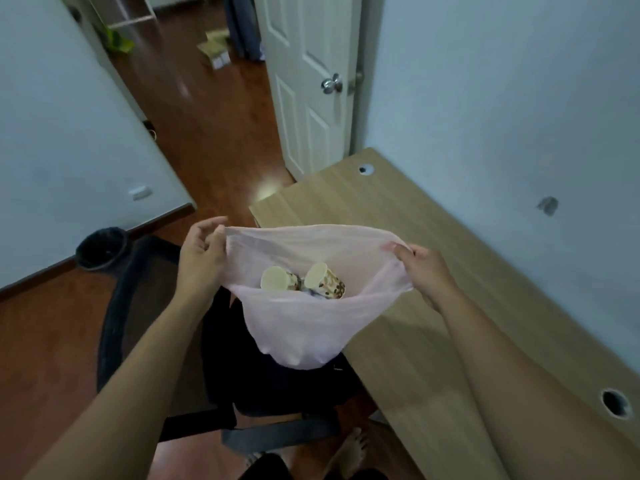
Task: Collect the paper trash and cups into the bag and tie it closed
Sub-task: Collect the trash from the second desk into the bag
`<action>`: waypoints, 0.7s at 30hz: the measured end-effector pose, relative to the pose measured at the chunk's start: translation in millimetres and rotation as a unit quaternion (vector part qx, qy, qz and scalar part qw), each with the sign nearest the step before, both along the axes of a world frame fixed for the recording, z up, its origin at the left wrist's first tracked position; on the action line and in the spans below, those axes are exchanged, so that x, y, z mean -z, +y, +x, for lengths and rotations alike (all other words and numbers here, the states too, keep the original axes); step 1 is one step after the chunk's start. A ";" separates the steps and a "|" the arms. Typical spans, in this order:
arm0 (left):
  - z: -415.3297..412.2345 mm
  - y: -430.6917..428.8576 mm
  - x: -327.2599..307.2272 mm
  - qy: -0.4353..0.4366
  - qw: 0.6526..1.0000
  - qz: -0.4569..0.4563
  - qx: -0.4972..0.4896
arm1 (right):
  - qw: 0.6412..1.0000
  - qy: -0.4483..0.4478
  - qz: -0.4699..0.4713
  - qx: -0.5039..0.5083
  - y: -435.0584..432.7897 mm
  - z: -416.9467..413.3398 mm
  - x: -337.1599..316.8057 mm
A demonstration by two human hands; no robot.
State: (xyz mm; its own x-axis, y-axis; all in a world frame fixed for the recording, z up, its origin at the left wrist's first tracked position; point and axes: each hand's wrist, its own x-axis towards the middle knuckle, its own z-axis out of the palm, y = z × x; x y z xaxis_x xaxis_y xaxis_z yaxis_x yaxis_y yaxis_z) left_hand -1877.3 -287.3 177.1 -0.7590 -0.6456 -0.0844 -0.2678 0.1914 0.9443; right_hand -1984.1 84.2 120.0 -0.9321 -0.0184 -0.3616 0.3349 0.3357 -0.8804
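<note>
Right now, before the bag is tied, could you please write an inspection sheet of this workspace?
Surface: wooden desk, two cable holes.
Job's things: pink plastic bag held open, untied; two patterned paper cups lying inside.
Clutter: cardboard boxes on the far floor.
Hands: left hand pinches the bag's left rim; right hand pinches the right rim.
Cables: nothing seen.
Surroundings: black office chair below the bag, black bin, white door open.

A wooden desk (363, 202) is lying beneath the right hand (424, 271). A black chair (138, 306) is standing beneath the left hand (202, 261) (bin (100, 249) further left).
</note>
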 end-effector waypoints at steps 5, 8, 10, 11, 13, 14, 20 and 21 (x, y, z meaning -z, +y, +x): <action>-37.2 35.7 -26.2 0.023 0.998 -0.009 0.064 | 0.995 0.033 -0.041 0.081 41.5 -15.3 -45.6; -61.5 56.3 -30.4 0.012 0.995 0.009 0.101 | 0.989 0.064 -0.042 0.125 63.5 -21.2 -59.0; -77.0 67.9 -26.6 -0.003 0.991 0.036 0.132 | 0.986 0.077 -0.038 0.143 77.0 -23.4 -61.2; -83.4 73.4 -23.3 -0.018 0.988 0.048 0.149 | 0.985 0.073 -0.040 0.148 83.2 -23.4 -59.3; -91.6 84.4 -17.2 -0.062 0.979 0.084 0.172 | 0.987 0.046 -0.043 0.147 94.6 -20.6 -52.0; -93.1 89.8 -15.6 -0.083 0.974 0.107 0.181 | 0.988 0.032 -0.035 0.145 99.4 -17.6 -46.5; -82.3 103.8 -6.1 -0.126 0.951 0.181 0.219 | 0.986 -0.019 -0.015 0.166 116.5 -1.6 -13.1; -79.3 101.2 -3.8 -0.130 0.948 0.175 0.233 | 0.985 -0.024 -0.017 0.169 116.9 -0.4 -9.5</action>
